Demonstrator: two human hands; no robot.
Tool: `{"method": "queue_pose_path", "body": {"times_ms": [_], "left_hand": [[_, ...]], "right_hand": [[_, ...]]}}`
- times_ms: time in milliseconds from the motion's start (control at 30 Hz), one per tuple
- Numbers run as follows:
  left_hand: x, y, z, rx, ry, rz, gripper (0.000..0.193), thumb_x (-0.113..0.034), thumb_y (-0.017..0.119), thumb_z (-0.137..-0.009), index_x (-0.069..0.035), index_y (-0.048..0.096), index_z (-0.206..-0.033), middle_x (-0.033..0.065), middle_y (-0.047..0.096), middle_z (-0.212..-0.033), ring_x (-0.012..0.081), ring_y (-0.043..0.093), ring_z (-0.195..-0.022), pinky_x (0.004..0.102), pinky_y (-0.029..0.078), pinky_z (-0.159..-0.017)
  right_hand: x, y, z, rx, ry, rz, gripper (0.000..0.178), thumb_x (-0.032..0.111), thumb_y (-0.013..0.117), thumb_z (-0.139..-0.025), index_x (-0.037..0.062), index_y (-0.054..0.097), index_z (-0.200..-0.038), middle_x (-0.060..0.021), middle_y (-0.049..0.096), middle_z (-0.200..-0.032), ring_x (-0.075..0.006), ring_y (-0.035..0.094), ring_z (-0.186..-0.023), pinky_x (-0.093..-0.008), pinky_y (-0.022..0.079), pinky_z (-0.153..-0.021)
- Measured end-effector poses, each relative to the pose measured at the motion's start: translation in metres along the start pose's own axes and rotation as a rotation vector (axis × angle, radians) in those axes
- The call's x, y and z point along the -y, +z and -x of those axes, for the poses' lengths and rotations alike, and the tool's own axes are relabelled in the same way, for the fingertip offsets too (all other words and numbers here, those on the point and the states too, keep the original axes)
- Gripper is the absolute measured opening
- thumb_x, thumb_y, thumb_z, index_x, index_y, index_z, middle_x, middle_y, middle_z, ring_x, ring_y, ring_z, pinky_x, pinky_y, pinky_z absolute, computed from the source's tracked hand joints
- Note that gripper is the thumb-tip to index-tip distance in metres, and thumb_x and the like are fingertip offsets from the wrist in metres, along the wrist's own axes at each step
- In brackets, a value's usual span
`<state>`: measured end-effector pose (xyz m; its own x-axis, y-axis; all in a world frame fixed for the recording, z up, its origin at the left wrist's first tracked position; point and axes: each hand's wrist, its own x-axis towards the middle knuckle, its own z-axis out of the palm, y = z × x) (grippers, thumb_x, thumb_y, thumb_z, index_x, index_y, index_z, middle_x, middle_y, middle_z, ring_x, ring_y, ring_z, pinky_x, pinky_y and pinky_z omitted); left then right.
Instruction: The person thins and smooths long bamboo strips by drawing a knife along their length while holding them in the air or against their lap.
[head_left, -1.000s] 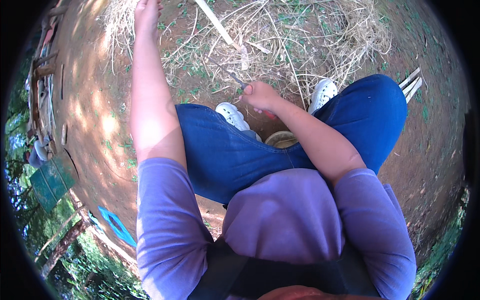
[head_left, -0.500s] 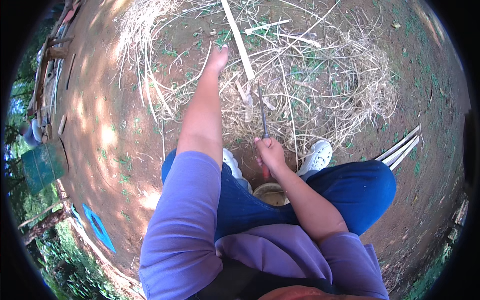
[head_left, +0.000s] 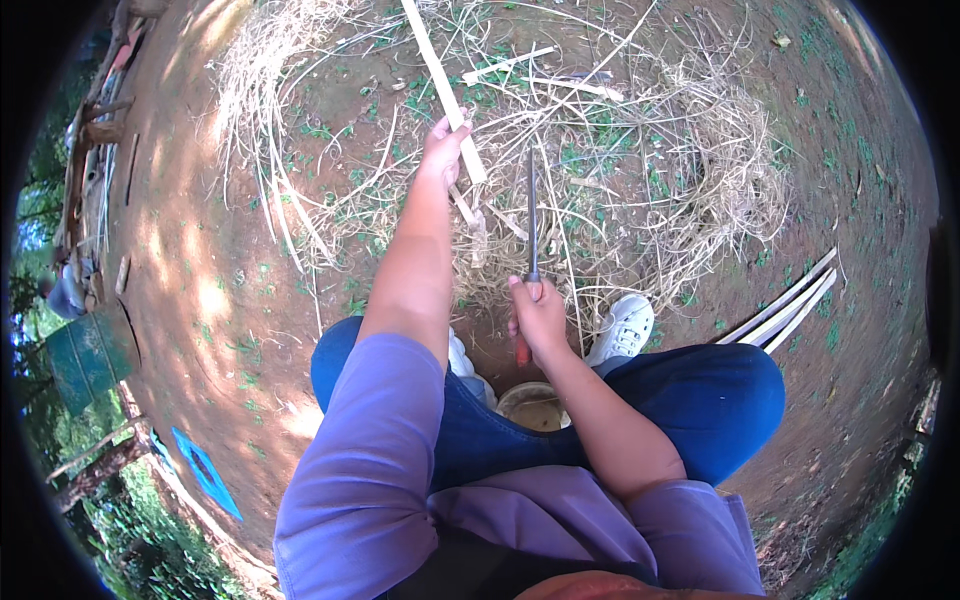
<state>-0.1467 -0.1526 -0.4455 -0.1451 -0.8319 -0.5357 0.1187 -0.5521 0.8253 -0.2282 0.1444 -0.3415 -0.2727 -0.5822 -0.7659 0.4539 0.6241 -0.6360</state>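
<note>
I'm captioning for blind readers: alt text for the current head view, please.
A person's left hand grips a pale flat strip while the right hand holds a long, thin tool with a red handle. Tangled pale strands lie on brown ground beyond white shoes.

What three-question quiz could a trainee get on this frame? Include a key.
1. Multiple choice: what is the left hand holding?
A. a bowl
B. a pale strip
C. nothing

2. True or false: the long tool in the right hand has a red handle.

3. Fill in the colour: the person's shoes are ____.

Key: 1. B; 2. True; 3. white
</note>
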Motion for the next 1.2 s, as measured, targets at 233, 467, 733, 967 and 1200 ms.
{"method": "queue_pose_path", "body": {"times_ms": [233,467,733,967,1200], "left_hand": [[-0.013,0.0,0.093,0.183,0.14,0.229,0.045,0.001,0.066,-0.097,-0.006,0.058,-0.141,0.0005,0.064,-0.105,0.0105,0.061,-0.096,0.0302,0.055,-0.085],[0.009,0.043,0.203,0.271,0.209,-0.316,0.007,0.001,0.063,-0.097,-0.003,0.067,-0.102,0.0013,0.065,-0.085,0.0109,0.063,-0.075,0.028,0.053,-0.073],[-0.002,0.017,0.277,0.391,0.422,-0.993,0.043,-0.024,0.068,-0.095,-0.001,0.054,-0.13,0.0146,0.064,-0.124,0.0278,0.065,-0.112,0.0384,0.052,-0.098],[-0.208,-0.001,0.321,0.112,0.533,-0.765,0.075,-0.057,0.034,-0.109,-0.006,0.025,-0.163,0.024,0.045,-0.156,0.0372,0.051,-0.138,0.046,0.043,-0.115],[-0.28,-0.011,0.338,0.25,0.759,0.196,0.04,-0.048,0.06,-0.103,-0.008,0.055,-0.109,0.0011,0.046,-0.078,0.015,0.046,-0.067,0.033,0.044,-0.067]], "right_hand": [[0.074,0.015,0.023,-0.076,-0.292,-0.103,0.025,0.024,0.073,-0.096,0.0039,0.058,-0.1,-0.0014,0.058,-0.07,-0.0099,0.058,-0.049,-0.0273,0.048,-0.043],[0.121,0.006,0.05,0.012,-0.478,-0.244,0.036,0.019,0.081,-0.091,0.0042,0.053,-0.108,-0.0142,0.064,-0.132,-0.0073,0.06,-0.056,-0.0231,0.049,-0.047],[0.121,0.009,0.08,0.321,-0.535,-0.177,0.036,0.014,0.08,-0.09,0.0069,0.051,-0.11,-0.0092,0.071,-0.105,-0.0134,0.072,-0.074,-0.0237,0.05,-0.05],[0.109,0.008,0.088,0.335,-0.589,-0.114,0.037,0.016,0.082,-0.088,0.0053,0.051,-0.106,-0.0081,0.069,-0.094,-0.016,0.074,-0.071,-0.0251,0.053,-0.05],[0.08,0.027,0.075,0.324,-0.472,0.041,0.035,0.02,0.081,-0.09,0.0057,0.053,-0.105,-0.0075,0.07,-0.096,-0.0161,0.076,-0.079,-0.0248,0.053,-0.052]]}}
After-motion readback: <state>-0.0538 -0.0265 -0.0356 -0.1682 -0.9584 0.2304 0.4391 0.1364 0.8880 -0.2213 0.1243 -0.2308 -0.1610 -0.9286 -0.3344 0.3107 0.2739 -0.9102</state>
